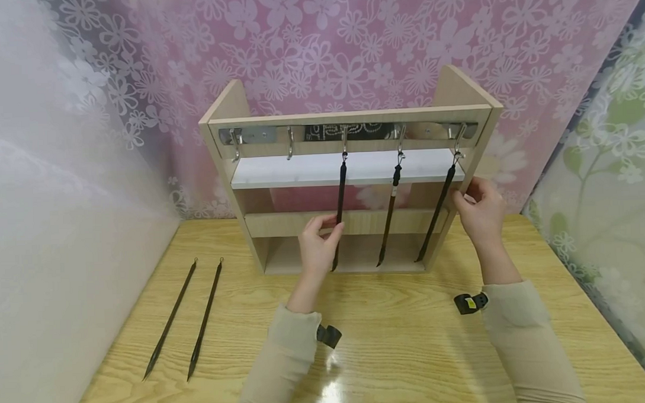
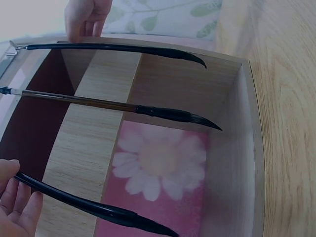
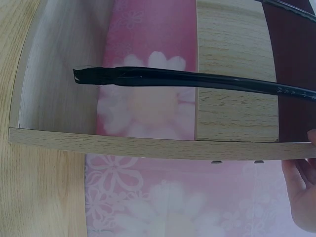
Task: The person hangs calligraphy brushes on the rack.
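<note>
A black calligraphy brush (image 1: 341, 192) hangs tip down from the middle hook of a wooden rack (image 1: 355, 223). My left hand (image 1: 318, 244) pinches its handle between thumb and fingers, also seen in the left wrist view, where the hand (image 2: 17, 205) is partly cut off. At the rack's right side panel, my right hand (image 1: 481, 211) grips the edge, thumb in front and fingers behind. A brown-handled brush (image 1: 389, 214) hangs from the hook to the right of the middle one. Beyond it, another black brush (image 1: 436, 212) hangs from the rightmost hook, close to my right hand.
Two dark brushes (image 1: 171, 318) lie side by side on the wooden table (image 1: 403, 365), left of the rack. The two left hooks (image 1: 290, 144) hold no brush. A white shelf (image 1: 300, 171) crosses the rack behind the hooks. A floral curtain (image 1: 317, 53) stands behind.
</note>
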